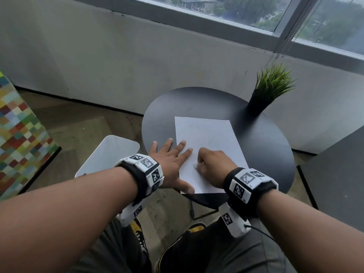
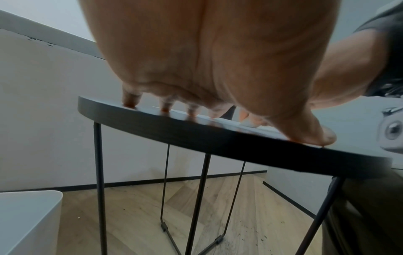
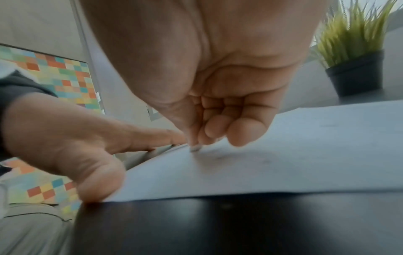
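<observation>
Head view, nearest first: my left hand (image 1: 169,164) lies flat with its fingers spread. The thumb presses the near left corner of the sheet of paper (image 1: 208,138), the index and middle fingers rest on its left edge, and the other two rest on the bare surface (image 1: 266,150). Just right of it, my right hand (image 1: 214,164) sits over the near part of the sheet with its fingers curled in. Thumb and forefinger pinch a small pale piece (image 1: 196,166) whose tip touches the paper. It may be an eraser, but the right wrist view is too blurred to tell. The sheet lies flat on the near half of the round dark surface, close to the near rim. Left of the surface, a white bin (image 1: 110,154) stands on the floor. At the far right edge of the surface stands a potted plant (image 1: 272,85), well apart from the paper. Beyond it is a window (image 1: 246,10).
</observation>
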A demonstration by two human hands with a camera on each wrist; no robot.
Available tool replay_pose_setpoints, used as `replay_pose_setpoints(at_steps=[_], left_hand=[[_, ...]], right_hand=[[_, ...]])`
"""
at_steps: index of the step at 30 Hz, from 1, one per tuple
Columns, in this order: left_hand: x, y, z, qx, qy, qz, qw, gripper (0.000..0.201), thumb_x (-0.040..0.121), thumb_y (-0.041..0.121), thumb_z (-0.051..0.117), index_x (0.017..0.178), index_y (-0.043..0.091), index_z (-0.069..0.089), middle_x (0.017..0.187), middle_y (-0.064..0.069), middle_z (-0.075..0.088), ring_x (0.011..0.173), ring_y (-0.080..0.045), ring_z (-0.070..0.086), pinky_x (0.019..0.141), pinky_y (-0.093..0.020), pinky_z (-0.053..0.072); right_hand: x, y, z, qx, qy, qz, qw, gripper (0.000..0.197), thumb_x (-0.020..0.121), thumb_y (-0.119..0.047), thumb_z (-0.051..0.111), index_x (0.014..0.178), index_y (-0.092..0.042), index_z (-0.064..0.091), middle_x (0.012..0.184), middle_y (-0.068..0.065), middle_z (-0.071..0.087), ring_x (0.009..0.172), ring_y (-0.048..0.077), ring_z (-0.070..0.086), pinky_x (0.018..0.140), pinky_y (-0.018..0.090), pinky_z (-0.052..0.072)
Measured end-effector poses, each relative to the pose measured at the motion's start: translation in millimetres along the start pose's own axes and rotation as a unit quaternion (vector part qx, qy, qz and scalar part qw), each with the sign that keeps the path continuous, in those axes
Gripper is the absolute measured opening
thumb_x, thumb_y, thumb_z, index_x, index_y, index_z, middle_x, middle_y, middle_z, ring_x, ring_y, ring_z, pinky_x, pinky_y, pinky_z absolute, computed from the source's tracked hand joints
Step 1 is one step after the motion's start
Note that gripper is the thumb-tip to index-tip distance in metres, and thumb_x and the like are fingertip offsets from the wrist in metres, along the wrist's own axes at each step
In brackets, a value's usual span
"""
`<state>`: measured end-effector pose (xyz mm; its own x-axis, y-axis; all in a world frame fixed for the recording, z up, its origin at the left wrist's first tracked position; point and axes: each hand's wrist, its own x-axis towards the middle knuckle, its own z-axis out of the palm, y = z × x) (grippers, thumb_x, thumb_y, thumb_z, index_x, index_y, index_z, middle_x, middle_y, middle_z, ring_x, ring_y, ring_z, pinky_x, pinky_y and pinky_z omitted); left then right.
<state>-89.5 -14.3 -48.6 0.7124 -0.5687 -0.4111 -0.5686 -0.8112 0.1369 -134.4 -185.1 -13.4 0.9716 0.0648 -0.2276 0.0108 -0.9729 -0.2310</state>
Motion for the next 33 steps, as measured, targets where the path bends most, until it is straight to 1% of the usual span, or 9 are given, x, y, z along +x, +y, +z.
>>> replay_pose_setpoints(at_steps=[3, 8, 12, 16, 21, 25, 29, 30, 33], left_hand=[[-0.7, -0.1, 2.3, -0.009, 0.023, -0.002, 1.000, 0.120, 0.073, 0.088, 0.050, 0.159, 0.034, -0.013, 0.168, 0.008, -0.022, 0.154, -0.028, -0.019, 0.119, -0.066, -0.005], [-0.6, -1.6, 4.7, -0.009, 0.015, 0.000, 1.000, 0.129, 0.064, 0.100, 0.042, 0.159, 0.034, -0.016, 0.166, 0.011, -0.025, 0.154, -0.025, -0.022, 0.119, -0.064, -0.008], [-1.8, -0.3, 3.0, -0.011, 0.028, -0.001, 1.000, 0.116, 0.076, 0.086, 0.049, 0.159, 0.034, -0.012, 0.167, 0.008, -0.022, 0.154, -0.028, -0.020, 0.120, -0.064, -0.007], [-0.1, -1.6, 4.4, -0.007, 0.015, -0.001, 1.000, 0.128, 0.064, 0.100, 0.041, 0.158, 0.035, -0.016, 0.166, 0.010, -0.025, 0.154, -0.026, -0.022, 0.119, -0.064, -0.007], [-1.1, -0.5, 1.6, -0.005, 0.008, 0.007, 1.000, 0.123, 0.055, 0.101, 0.034, 0.155, 0.048, -0.013, 0.167, 0.006, -0.023, 0.154, -0.032, -0.019, 0.118, -0.068, -0.005], [-3.1, 0.5, -0.8, 0.005, -0.008, 0.002, 1.000, 0.117, 0.066, 0.099, 0.042, 0.154, 0.050, -0.016, 0.166, 0.007, -0.028, 0.153, -0.032, -0.021, 0.118, -0.069, -0.006], [-3.3, 1.2, -1.9, 0.007, 0.004, 0.006, 1.000, 0.111, 0.071, 0.093, 0.045, 0.155, 0.050, -0.014, 0.167, 0.004, -0.025, 0.154, -0.033, -0.019, 0.118, -0.069, -0.005], [-3.4, 1.5, -2.1, 0.009, 0.001, 0.005, 1.000, 0.111, 0.071, 0.094, 0.044, 0.154, 0.050, -0.015, 0.167, 0.004, -0.026, 0.154, -0.033, -0.019, 0.118, -0.069, -0.004], [-3.0, 2.1, -4.3, 0.015, -0.014, 0.001, 1.000, 0.116, 0.066, 0.100, 0.041, 0.153, 0.051, -0.017, 0.166, 0.006, -0.028, 0.153, -0.033, -0.020, 0.118, -0.069, -0.005]], right_hand=[[-9.9, -27.5, 11.3, 0.005, -0.027, -0.121, 0.992, 0.029, 0.088, -0.028, 0.053, 0.116, -0.020, 0.053, 0.106, 0.009, 0.067, 0.095, 0.031, 0.060, 0.077, 0.036, 0.049], [9.6, -10.1, -5.7, -0.020, 0.000, -0.014, 1.000, 0.020, 0.091, -0.027, 0.050, 0.107, -0.016, 0.055, 0.107, 0.011, 0.066, 0.100, 0.032, 0.058, 0.082, 0.036, 0.048], [-12.6, -35.5, 7.2, -0.016, -0.032, -0.133, 0.991, 0.033, 0.087, -0.026, 0.056, 0.119, -0.016, 0.055, 0.107, 0.011, 0.067, 0.099, 0.034, 0.059, 0.079, 0.035, 0.048], [4.7, -10.2, -2.6, -0.002, 0.002, -0.014, 1.000, 0.016, 0.092, -0.027, 0.051, 0.105, -0.018, 0.055, 0.106, 0.009, 0.066, 0.102, 0.032, 0.058, 0.078, 0.033, 0.043], [-11.1, -26.4, 3.7, -0.032, -0.051, -0.130, 0.990, 0.029, 0.088, -0.023, 0.055, 0.116, -0.018, 0.056, 0.108, 0.009, 0.067, 0.099, 0.033, 0.060, 0.075, 0.033, 0.044], [2.5, 7.1, -9.6, -0.019, 0.017, 0.027, 0.999, 0.015, 0.091, -0.028, 0.051, 0.101, -0.017, 0.054, 0.105, 0.011, 0.065, 0.096, 0.033, 0.058, 0.078, 0.035, 0.047], [-24.7, -18.2, 5.8, -0.019, -0.042, -0.134, 0.990, 0.023, 0.089, -0.029, 0.056, 0.105, -0.014, 0.056, 0.098, 0.009, 0.067, 0.091, 0.031, 0.060, 0.072, 0.034, 0.046], [-25.1, -15.2, 4.9, -0.024, -0.054, -0.136, 0.989, 0.021, 0.089, -0.030, 0.056, 0.103, -0.014, 0.056, 0.097, 0.007, 0.067, 0.090, 0.029, 0.060, 0.074, 0.035, 0.048], [-7.1, 10.9, -5.1, -0.024, -0.006, -0.012, 1.000, 0.017, 0.093, -0.029, 0.050, 0.103, -0.016, 0.051, 0.102, 0.010, 0.064, 0.096, 0.032, 0.058, 0.078, 0.037, 0.048]])
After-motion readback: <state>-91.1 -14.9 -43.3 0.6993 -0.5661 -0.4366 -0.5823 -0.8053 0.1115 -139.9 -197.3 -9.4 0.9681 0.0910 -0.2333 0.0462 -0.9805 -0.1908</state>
